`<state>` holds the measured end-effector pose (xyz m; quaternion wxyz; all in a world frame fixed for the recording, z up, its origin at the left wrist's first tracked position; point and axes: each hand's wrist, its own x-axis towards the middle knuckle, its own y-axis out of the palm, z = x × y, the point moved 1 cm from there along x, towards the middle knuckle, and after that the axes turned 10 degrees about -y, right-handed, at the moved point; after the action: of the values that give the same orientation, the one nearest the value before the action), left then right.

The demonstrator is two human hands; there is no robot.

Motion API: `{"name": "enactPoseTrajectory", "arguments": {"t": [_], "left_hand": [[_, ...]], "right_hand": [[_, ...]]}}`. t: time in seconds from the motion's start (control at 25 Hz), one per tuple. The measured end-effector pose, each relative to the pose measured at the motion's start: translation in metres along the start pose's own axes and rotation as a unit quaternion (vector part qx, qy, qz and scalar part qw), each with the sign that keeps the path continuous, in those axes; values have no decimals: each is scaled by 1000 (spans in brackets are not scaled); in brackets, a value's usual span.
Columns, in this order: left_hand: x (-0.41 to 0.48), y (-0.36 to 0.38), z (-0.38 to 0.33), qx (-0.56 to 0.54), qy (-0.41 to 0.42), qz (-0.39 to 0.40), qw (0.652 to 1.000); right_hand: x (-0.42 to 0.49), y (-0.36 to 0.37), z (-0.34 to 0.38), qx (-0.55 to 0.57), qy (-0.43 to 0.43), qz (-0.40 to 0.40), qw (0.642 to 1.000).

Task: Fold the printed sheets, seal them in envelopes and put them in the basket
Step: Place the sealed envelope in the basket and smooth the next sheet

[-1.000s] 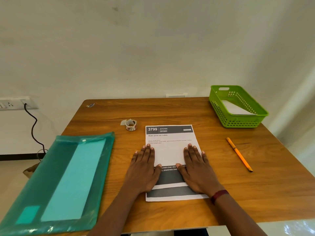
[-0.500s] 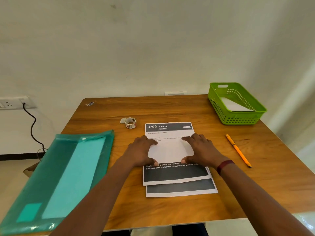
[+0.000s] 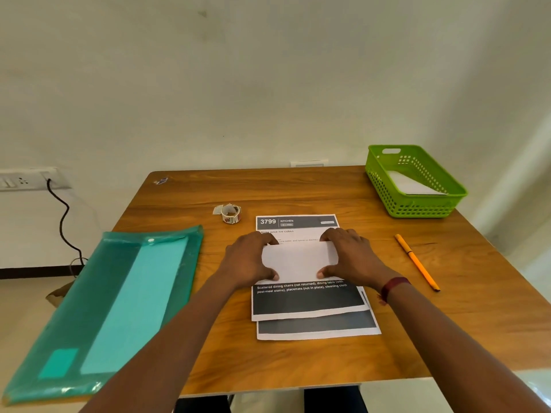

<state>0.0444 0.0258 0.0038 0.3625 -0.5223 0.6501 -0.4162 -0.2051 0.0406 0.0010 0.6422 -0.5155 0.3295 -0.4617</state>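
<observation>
Okay, head view only. Your left hand and right hand each pinch one short end of a white piece, with thumbs at the near edge and fingers curled over the far edge. Both grips are narrow and holding it. Can't tell if it's a raised fold of the top sheet or a separate envelope. It sits over the middle of the top sheet, which lies slightly askew on a second sheet at the centre of the tabletop.

The step in hand looks like the first fold. Square the side edges before you crease. Keep both thumbs level so the fold line runs straight, then press from the centre outward. The skewed lower sheet may drag along, so move only the top one.

Edges and room:
- The lower sheet's near edge is near the tabletop's front edge, not over it.
- The pen lies right of your right wrist, apart from it.
- The tape roll is just beyond the sheet's far left corner.
- The green folder at left appears to overhang the left edge.
- The basket is at the far right corner with a white envelope inside.
- There's bare wood between the sheets and the basket; only the pen lies near that path.
</observation>
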Motion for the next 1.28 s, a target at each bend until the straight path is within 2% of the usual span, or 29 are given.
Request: {"name": "enactPoseTrajectory", "arguments": {"t": [0.24,0.4,0.6,0.8,0.96,1.16,1.28], "left_hand": [[-6,-12,3,-71,-9,-68,995],[-15,-6,2,-36,10,-74,997],[-31,11,1,-23,35,-69,997],[-42,31,2,7,47,-8,999],[-49,43,10,77,60,36,995],[-53,53,9,130,72,41,988],[-53,51,-5,180,85,-3,980]], "right_hand": [[-18,-21,6,21,-41,-126,991],[-26,-21,12,26,-63,-140,988],[-38,5,17,19,-32,-102,994],[-48,33,16,-25,-53,-39,998],[-56,48,15,-63,-58,20,996],[-58,50,21,-113,-46,65,990],[-57,49,34,-99,-31,72,992]]}}
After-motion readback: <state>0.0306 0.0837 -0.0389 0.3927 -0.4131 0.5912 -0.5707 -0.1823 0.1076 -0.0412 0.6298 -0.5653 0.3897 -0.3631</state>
